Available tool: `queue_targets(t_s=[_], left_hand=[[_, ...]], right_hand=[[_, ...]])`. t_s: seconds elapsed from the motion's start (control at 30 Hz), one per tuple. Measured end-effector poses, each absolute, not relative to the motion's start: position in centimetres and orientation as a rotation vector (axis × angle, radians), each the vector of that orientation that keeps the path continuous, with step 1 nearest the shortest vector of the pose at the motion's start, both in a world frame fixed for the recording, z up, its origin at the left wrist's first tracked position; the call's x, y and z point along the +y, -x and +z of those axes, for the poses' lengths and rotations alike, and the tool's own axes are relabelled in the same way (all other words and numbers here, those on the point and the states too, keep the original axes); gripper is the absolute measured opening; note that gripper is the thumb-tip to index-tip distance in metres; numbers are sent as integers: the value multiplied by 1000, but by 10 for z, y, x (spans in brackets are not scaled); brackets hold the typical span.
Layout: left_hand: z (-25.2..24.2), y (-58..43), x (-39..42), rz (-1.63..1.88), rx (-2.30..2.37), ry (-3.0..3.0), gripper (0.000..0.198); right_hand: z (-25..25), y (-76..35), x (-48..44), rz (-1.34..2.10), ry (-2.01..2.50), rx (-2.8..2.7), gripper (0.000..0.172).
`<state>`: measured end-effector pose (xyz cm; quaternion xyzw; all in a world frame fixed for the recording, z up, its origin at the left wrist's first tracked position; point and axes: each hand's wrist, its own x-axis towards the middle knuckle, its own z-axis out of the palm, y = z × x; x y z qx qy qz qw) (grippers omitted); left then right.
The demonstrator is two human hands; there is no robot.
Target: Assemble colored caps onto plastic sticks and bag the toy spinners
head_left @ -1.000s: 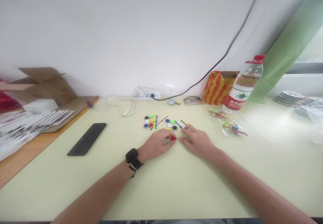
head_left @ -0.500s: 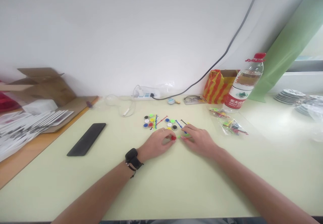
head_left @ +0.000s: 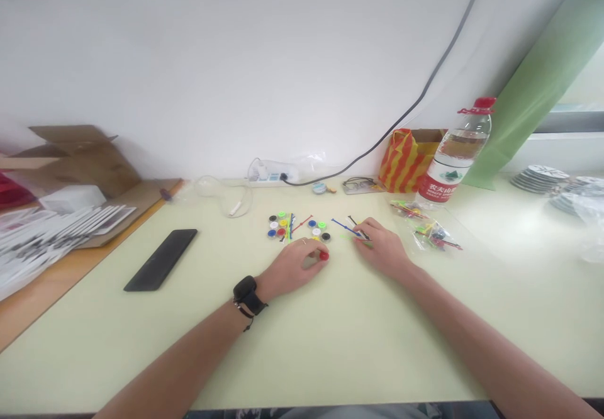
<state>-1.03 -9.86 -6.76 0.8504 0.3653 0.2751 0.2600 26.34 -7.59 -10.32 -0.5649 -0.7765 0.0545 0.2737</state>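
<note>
My left hand point(head_left: 297, 265), wearing a ring and a black watch, is closed in a pinch on a small red plastic disc point(head_left: 324, 256) just above the table. My right hand point(head_left: 383, 246) has its fingertips together on thin plastic sticks; green and red ones show at the fingers, slightly blurred. A blue stick point(head_left: 344, 226) and a dark one lie against its fingertips. Between the hands and a little beyond them is a group of coloured discs point(head_left: 316, 231). To their left lies another group of discs point(head_left: 274, 225) beside several sticks point(head_left: 291, 225).
Bagged plastic parts point(head_left: 436, 235) lie right of my right hand, below a large water bottle point(head_left: 443, 173) and a striped bag point(head_left: 401, 161). A black flat case point(head_left: 161, 260) is at left. A power strip point(head_left: 268, 173) and glasses point(head_left: 358, 184) sit by the wall.
My right hand has moved right and slightly away from me, apart from my left hand, with the green and red sticks. The blue stick has shifted. My left hand stays put with the red disc.
</note>
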Motion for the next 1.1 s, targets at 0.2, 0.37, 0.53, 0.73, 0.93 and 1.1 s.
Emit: queue_targets(t_s=[0.2,0.37,0.53,0.73,0.93,1.1], left_hand=[[-73,6,-97,819,943,-2054,22],[-68,4,-101,794,917,-1786,28],[-60,-1,-105,884,884,-1634,30],[-62,-8,-109,936,863,-1506,31],[-71,-14,-115,913,859,-1491,37],[-69,-18,-120,892,818,-1548,34]], right_hand=[[-90,-263,-84,264,1244,-2048,23],[-75,-258,-96,429,1187,-2105,34],[-59,-249,-109,616,1312,-1996,34],[-55,-236,-125,702,1131,-1955,35],[-79,-226,-143,855,1061,-1785,41],[-84,-215,-144,976,943,-1733,33]])
